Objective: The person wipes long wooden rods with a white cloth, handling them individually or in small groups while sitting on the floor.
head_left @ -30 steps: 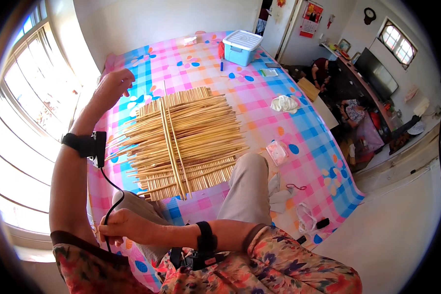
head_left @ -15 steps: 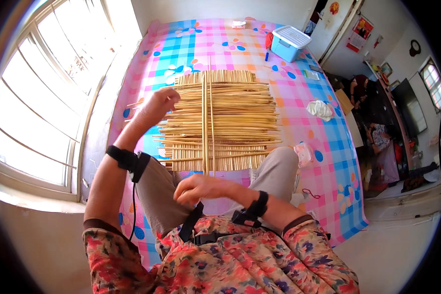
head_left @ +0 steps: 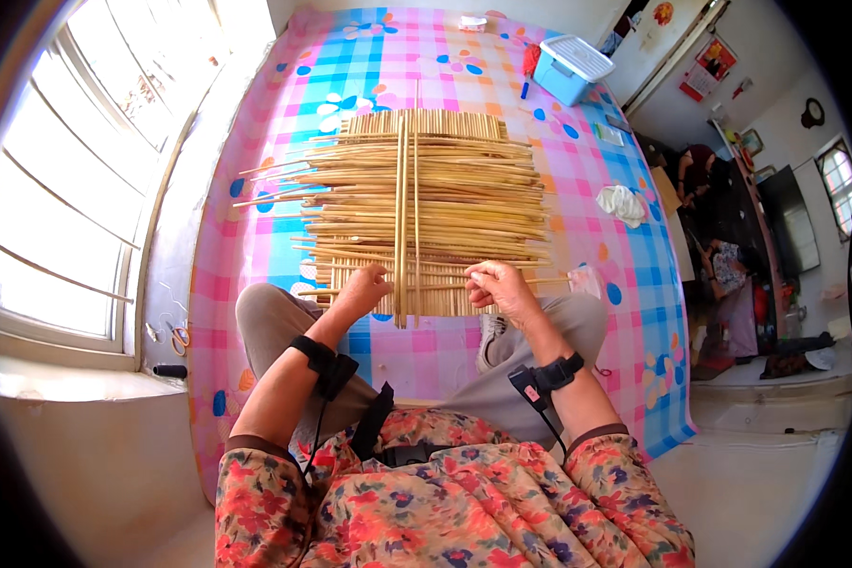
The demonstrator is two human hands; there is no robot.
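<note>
A mat of thin pale sticks (head_left: 445, 123) lies on the checked bed cover, with loose long reeds (head_left: 464, 189) heaped crosswise on it and a few upright reeds (head_left: 402, 227) laid lengthwise down the middle. My left hand (head_left: 364, 287) is at the near part of the mat, left of the lengthwise reeds, fingers curled together; what they hold is too small to make out. My right hand (head_left: 492, 287) is at the near right part, thumb and finger pinched on something I cannot make out. My bent knees are on either side, just below the mat.
The patterned cover (head_left: 634, 398) spreads around me. A lidded blue box (head_left: 566, 78), white cloth (head_left: 621, 204) and pink packet (head_left: 585, 284) lie on it. Scissors (head_left: 180, 336) lie by the barred window at left. Two people (head_left: 696, 170) (head_left: 727, 270) are beside dark furniture at right.
My right hand has risen from low left to the mat's near right. My left hand has come down and inward from the upper left. My view has straightened over the mat.
</note>
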